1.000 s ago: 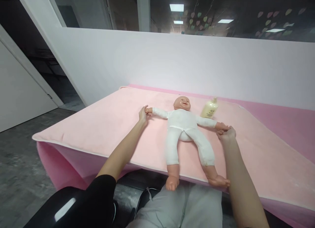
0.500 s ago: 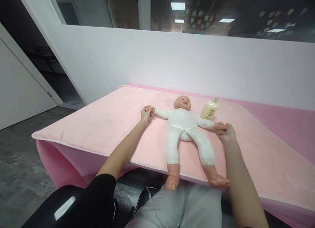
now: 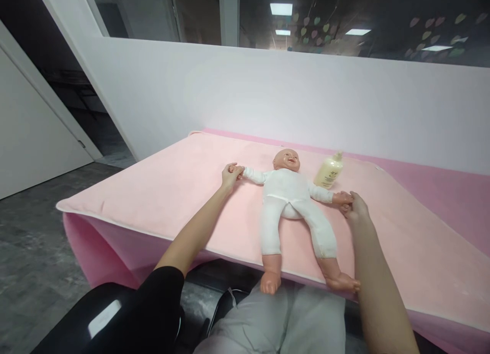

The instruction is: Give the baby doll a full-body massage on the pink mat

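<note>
A baby doll (image 3: 285, 187) with a white cloth body lies on its back on a pink blanket (image 3: 164, 191). Its head points to the wall and its feet hang over the near edge. My left hand (image 3: 230, 176) is closed around the doll's hand on the left side, that arm stretched outward. On the other side, my right hand (image 3: 357, 205) grips the doll's other hand, with the arm also spread out. A pale yellow pump bottle (image 3: 329, 171) stands just beyond the doll's arm on the right.
The pink blanket hangs over the table's front edge. Behind it rises a white wall (image 3: 268, 94) with dark window glass above. A white door (image 3: 34, 124) is at the far left. My legs (image 3: 275, 318) are under the near edge, beside a black chair (image 3: 92, 313).
The whole view has shifted slightly, so everything appears a little further right. Both hands keep hold of the doll's hands, and its pose looks nearly the same.
</note>
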Demonstrator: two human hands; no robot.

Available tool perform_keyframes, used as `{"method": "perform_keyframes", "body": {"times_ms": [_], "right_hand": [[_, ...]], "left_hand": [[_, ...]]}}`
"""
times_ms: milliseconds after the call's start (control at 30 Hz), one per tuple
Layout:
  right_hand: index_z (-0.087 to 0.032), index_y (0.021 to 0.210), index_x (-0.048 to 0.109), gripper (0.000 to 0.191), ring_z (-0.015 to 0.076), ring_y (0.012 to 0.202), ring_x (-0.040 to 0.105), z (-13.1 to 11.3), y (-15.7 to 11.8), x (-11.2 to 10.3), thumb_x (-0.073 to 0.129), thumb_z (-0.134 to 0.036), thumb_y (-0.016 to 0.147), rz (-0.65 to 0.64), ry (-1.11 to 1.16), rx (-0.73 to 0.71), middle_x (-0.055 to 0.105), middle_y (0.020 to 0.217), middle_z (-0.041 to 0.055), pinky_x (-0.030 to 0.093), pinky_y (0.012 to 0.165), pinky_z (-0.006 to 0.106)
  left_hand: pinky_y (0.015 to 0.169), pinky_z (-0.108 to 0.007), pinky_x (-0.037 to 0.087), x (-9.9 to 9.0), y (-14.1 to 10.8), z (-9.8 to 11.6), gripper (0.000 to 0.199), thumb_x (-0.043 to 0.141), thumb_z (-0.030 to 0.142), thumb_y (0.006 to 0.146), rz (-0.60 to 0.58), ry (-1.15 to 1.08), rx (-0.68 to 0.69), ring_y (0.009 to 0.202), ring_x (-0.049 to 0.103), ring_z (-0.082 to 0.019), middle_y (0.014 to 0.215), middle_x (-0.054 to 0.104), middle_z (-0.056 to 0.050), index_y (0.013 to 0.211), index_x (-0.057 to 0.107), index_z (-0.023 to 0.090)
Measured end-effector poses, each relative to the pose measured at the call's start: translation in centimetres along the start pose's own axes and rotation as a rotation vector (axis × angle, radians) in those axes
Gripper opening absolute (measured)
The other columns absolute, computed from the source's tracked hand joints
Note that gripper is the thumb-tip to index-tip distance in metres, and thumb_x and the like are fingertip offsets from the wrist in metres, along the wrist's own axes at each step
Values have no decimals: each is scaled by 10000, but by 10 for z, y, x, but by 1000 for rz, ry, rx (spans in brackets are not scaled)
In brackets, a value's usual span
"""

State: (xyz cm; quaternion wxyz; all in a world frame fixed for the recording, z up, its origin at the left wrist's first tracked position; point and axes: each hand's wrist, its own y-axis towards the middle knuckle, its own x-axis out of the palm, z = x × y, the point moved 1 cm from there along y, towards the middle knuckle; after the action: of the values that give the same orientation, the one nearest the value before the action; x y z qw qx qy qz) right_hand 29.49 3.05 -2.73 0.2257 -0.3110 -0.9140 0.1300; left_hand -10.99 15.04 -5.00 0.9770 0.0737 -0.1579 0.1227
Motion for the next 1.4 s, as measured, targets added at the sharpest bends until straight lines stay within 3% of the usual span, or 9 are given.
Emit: {"method": "perform_keyframes", "body": {"times_ms": [133, 400, 767, 1400], "right_hand": [[-110, 838, 544, 220, 16, 315, 307, 1, -4, 2, 468, -281, 954, 59, -5, -52, 562, 573, -6, 211, 290, 130], [-105, 855, 633, 229, 25, 275, 250, 3, -3, 2, 541, -308, 907, 219, -159, -200, 596, 552, 8, 191, 258, 160], [-123, 852, 597, 362, 33, 289, 268, 5, 4, -2, 425, -424, 956, 204, -139, -163, 526, 512, -18, 213, 287, 161], [-131, 830, 568, 297, 36, 301, 271, 4, 3, -1, 404, -343, 957, 191, -139, -140, 518, 518, -23, 215, 289, 158]], "left_hand": [[462, -206, 461, 1, -1, 1, 466, 811, 231, 608, -9, -7, 3, 464, 513, -43, 719, 579, 43, 999, 572, 153], [451, -202, 456, 1, 0, 1, 477, 824, 250, 595, -22, -15, 11, 436, 500, -37, 705, 594, 51, 994, 574, 168], [442, -209, 470, 0, 2, -3, 410, 848, 328, 610, -2, 53, 10, 415, 519, -49, 683, 603, 28, 878, 602, 139], [404, -213, 478, 2, 2, -4, 300, 777, 338, 727, 5, 100, 2, 406, 551, -75, 680, 617, 13, 831, 582, 136]]}}
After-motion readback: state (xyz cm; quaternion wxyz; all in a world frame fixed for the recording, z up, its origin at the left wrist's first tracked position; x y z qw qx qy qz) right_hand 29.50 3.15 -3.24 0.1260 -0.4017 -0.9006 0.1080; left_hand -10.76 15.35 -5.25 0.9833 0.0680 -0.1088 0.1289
